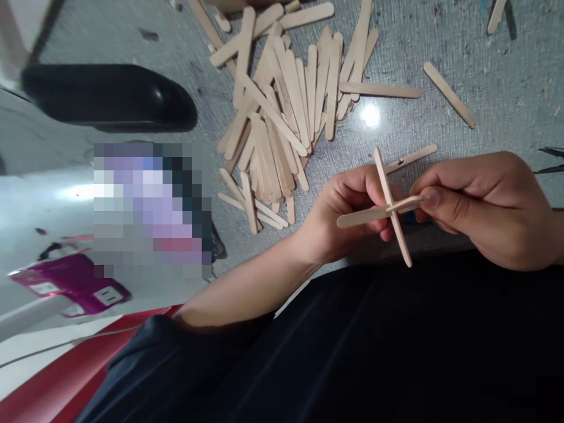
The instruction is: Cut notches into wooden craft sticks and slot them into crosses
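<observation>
My left hand (348,211) and my right hand (484,205) meet over the table's near edge, both closed on a small cross of wooden craft sticks (390,208). One stick stands nearly upright, another lies across it. The left fingers pinch the crossing from the left. My right thumb and forefinger pinch the right end of the crosswise stick. A big loose pile of wooden sticks (282,111) lies on the grey table (484,53) just beyond the left hand.
Single sticks (449,94) lie scattered to the right of the pile. A black rounded object (110,97) sits at the left. A magenta box (74,282) lies lower left. My dark clothing fills the bottom of the view.
</observation>
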A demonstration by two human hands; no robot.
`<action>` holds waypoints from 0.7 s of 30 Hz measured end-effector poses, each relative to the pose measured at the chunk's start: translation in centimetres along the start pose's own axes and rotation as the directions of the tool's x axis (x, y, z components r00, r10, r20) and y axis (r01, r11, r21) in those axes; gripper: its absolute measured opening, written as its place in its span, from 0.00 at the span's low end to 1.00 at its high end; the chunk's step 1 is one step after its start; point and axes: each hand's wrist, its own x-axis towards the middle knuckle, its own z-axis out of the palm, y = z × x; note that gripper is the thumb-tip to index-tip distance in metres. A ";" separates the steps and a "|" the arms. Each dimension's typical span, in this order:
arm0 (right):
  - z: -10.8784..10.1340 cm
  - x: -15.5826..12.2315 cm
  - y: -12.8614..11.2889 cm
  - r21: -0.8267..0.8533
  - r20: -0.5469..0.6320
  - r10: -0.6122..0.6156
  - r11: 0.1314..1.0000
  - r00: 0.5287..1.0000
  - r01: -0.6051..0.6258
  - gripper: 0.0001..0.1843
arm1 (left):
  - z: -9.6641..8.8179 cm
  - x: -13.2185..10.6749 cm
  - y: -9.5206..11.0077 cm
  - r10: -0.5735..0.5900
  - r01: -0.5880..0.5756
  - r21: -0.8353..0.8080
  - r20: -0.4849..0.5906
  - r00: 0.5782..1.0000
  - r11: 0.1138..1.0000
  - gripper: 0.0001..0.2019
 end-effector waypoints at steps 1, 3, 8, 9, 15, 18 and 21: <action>0.0 0.1 -0.1 -0.003 0.012 0.002 1.000 1.000 -0.002 0.22 | 0.0 -0.1 0.0 -0.005 0.005 0.012 0.006 1.000 1.000 0.15; 0.0 0.3 -0.4 -0.009 0.036 -0.004 1.000 0.999 0.005 0.24 | 0.0 -0.3 0.2 -0.027 0.028 0.029 -0.004 1.000 0.999 0.14; 0.0 0.3 -0.7 -0.076 0.061 -0.008 0.997 0.998 0.012 0.29 | 0.2 -0.8 1.1 -0.033 0.035 0.080 -0.018 0.999 0.996 0.12; -0.1 0.3 -0.7 -0.087 0.069 -0.009 0.996 0.998 0.015 0.30 | 0.2 -0.8 1.3 -0.037 0.039 0.097 -0.022 0.999 0.994 0.11; -0.4 0.3 -0.4 -0.114 0.134 -0.068 0.990 0.989 0.084 0.30 | 0.4 -0.6 2.3 -0.067 0.084 0.187 -0.096 0.993 0.979 0.09; -0.8 0.3 -0.2 -0.175 0.083 -0.129 0.974 0.988 0.142 0.28 | 0.7 -0.2 2.6 -0.133 0.115 0.314 0.039 0.990 0.943 0.09; -1.5 0.4 0.1 -0.245 -0.167 -0.215 0.954 0.962 0.171 0.22 | 1.1 0.1 2.4 -0.201 0.048 0.411 0.338 0.920 0.911 0.16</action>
